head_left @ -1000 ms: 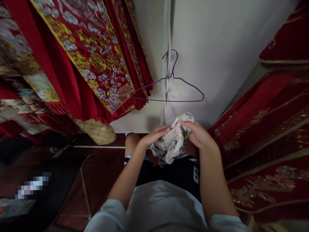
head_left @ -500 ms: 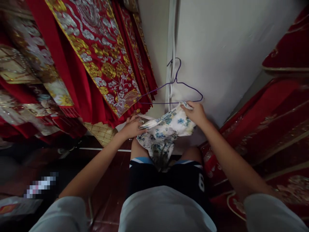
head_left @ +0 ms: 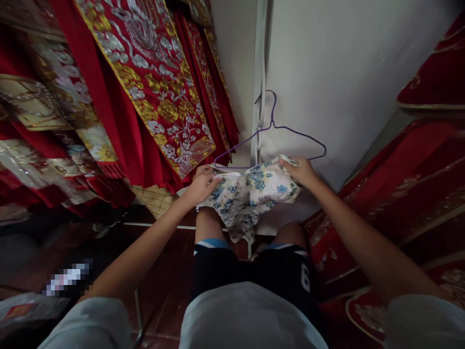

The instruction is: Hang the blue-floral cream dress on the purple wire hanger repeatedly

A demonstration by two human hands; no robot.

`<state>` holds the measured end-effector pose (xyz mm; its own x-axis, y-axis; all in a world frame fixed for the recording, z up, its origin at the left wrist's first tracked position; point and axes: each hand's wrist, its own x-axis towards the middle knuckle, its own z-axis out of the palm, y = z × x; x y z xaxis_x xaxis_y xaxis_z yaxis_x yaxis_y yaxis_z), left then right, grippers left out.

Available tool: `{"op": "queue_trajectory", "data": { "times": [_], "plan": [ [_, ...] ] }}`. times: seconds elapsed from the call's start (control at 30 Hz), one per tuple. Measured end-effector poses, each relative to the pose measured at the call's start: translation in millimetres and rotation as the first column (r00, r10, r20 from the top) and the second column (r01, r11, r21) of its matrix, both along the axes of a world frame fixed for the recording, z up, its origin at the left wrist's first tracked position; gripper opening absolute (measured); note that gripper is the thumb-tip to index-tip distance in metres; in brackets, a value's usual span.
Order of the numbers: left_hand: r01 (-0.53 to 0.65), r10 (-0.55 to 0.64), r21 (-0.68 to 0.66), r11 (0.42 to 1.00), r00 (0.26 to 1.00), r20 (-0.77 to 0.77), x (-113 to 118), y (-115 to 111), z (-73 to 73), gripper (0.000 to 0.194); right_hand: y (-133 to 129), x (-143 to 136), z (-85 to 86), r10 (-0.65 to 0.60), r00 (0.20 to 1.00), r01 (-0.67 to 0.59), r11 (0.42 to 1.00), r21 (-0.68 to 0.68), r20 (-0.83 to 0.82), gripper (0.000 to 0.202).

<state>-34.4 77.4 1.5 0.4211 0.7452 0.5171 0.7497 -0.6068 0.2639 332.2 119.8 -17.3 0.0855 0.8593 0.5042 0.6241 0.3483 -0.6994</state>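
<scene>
A white garment with blue and yellow flowers is stretched between my two hands above my knees. My left hand pinches its left upper edge, and my right hand grips the right upper edge. Just beyond the cloth, a thin purple clothes hanger hangs by its hook from a white strap. The hanger's lower bar runs behind the garment's top edge and is partly hidden. Whether the cloth touches the bar I cannot tell.
Red cloths with gold and silver embroidery hang at the left, close to my left hand. A pale wall stands behind the hanger. More red embroidered fabric fills the right side. A plastic package lies at lower left.
The garment has been spread wider and flatter, and its lower tip has risen off my lap. My left hand has moved slightly up. The hanger appears a little further right and turned.
</scene>
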Motion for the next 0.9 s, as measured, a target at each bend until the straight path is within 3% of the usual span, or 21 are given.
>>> {"op": "queue_trajectory", "data": {
  "times": [0.17,0.37,0.47,0.57,0.7,0.8,0.9],
  "plan": [
    [-0.001,-0.007,0.128,0.992,0.998,0.067,28,-2,32.4,0.040,-23,11,10.6,-0.030,0.999,0.029,0.999,-0.036,-0.025,0.044],
    [-0.094,0.069,0.170,0.981,0.987,0.146,71,20,72.1,0.028,-42,-12,8.6,0.089,0.995,-0.092,0.992,-0.088,-0.040,0.052],
    [-0.169,0.141,0.182,0.969,0.977,0.160,78,33,78.5,0.025,-50,-13,10.1,0.113,0.993,-0.116,0.988,-0.102,-0.029,0.052],
    [-0.139,0.117,0.213,0.967,0.987,0.111,71,40,80.1,0.029,-59,0,15.3,0.102,0.994,-0.102,0.995,0.002,0.034,0.042],
    [-0.109,0.116,0.227,0.968,0.993,-0.018,59,39,83.3,0.033,-65,25,26.0,-0.119,0.993,0.113,0.958,0.262,0.007,0.059],
    [-0.095,0.116,0.240,0.966,0.991,-0.074,58,36,87.2,0.040,-62,40,38.0,-0.280,0.957,0.257,0.938,0.234,0.071,0.056],
    [-0.109,0.129,0.243,0.964,0.989,-0.069,58,37,90.4,0.044,-59,52,55.5,-0.296,0.940,0.279,0.953,0.117,0.169,0.037]
  ]
}}
